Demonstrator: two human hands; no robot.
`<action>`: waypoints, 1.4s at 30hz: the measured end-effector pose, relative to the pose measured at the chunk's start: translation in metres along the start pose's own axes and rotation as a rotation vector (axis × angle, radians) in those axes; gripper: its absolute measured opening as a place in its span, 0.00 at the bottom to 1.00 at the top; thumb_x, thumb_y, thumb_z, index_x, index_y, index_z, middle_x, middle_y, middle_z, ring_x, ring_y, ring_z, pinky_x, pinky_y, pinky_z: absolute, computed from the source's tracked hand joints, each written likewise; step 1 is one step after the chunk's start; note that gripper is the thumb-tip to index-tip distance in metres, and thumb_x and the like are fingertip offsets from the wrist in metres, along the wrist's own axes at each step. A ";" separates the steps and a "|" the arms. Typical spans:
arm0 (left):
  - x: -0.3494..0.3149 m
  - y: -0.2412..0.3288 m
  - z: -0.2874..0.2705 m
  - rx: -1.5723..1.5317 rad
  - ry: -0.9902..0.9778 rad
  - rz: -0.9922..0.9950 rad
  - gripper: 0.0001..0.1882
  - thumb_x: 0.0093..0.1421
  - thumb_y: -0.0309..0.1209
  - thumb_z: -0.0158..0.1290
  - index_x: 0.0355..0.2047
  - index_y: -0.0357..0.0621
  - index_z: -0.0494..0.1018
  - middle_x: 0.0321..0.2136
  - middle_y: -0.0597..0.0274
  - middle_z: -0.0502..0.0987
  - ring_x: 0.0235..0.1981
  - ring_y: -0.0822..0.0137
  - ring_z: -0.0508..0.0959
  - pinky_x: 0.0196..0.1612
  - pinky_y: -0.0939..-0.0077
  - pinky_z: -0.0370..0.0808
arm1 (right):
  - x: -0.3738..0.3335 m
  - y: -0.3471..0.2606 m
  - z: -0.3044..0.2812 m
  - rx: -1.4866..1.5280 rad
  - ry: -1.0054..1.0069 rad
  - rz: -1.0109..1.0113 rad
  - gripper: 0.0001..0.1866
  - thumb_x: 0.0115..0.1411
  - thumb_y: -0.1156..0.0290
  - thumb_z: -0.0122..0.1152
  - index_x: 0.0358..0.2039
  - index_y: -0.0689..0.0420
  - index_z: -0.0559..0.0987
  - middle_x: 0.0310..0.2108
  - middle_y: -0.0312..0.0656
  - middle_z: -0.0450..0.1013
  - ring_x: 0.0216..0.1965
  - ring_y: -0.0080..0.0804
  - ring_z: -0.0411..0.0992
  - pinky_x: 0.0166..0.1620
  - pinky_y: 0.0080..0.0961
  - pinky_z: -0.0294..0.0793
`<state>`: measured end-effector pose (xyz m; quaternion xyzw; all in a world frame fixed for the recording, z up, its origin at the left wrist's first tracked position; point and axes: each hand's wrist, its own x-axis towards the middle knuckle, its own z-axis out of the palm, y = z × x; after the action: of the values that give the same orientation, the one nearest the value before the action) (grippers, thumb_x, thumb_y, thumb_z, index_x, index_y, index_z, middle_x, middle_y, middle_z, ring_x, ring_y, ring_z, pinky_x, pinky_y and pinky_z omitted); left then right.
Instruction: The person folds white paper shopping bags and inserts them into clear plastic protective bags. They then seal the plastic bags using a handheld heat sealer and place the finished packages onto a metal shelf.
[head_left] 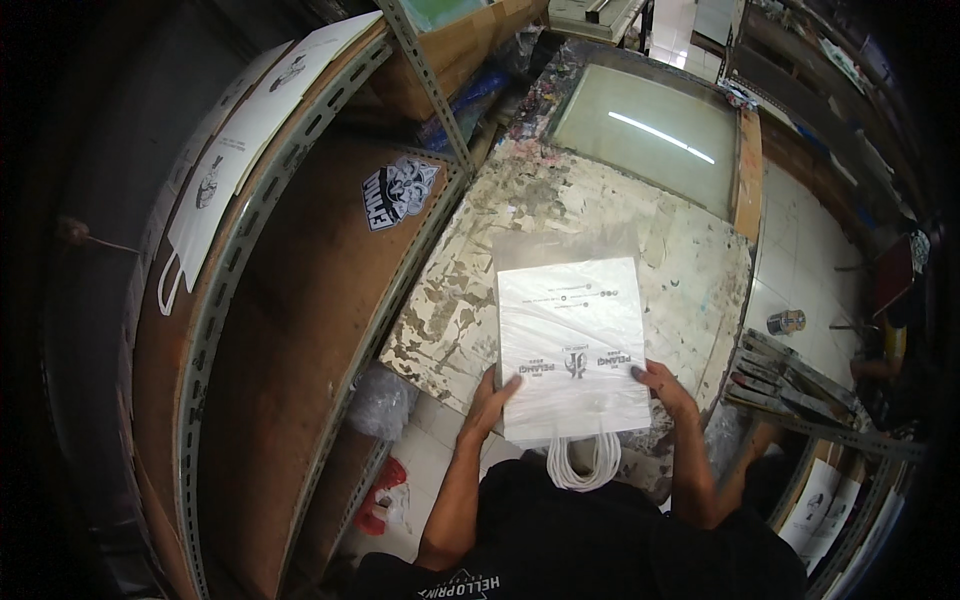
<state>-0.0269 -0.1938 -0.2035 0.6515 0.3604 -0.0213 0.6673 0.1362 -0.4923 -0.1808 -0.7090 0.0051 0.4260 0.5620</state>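
Observation:
A stack of white paper bags (pixel 572 330) with dark print lies flat inside a clear plastic sleeve (pixel 565 245), at the near part of the paint-worn table (pixel 460 260). White cord handles (pixel 583 465) stick out in loops from the near end, toward my body. My left hand (pixel 492 402) grips the left edge of the sleeved stack, thumb on top. On the opposite edge my right hand (pixel 664 388) holds it the same way, its thumb on the upper face. The fingers under the stack are hidden.
A glass panel (pixel 650 135) is set at the table's far end. To the left, a metal-framed shelf (pixel 290 250) carries white bags (pixel 240 150) on top and a black-and-white sticker (pixel 400 192). A can (pixel 786 321) and stacked frames (pixel 795 385) lie to the right.

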 end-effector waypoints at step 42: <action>0.065 0.067 0.020 -0.690 -0.058 -0.031 0.28 0.58 0.40 0.56 0.46 0.21 0.72 0.38 0.43 0.79 0.36 0.57 0.81 0.41 0.71 0.78 | 0.077 -0.054 0.002 0.534 -0.097 0.015 0.29 0.57 0.60 0.63 0.50 0.72 0.74 0.41 0.54 0.78 0.36 0.39 0.80 0.40 0.32 0.81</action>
<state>0.0642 -0.1729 -0.1813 0.3811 0.3370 0.0733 0.8578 0.2102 -0.4345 -0.1850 -0.5143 0.0954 0.4473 0.7255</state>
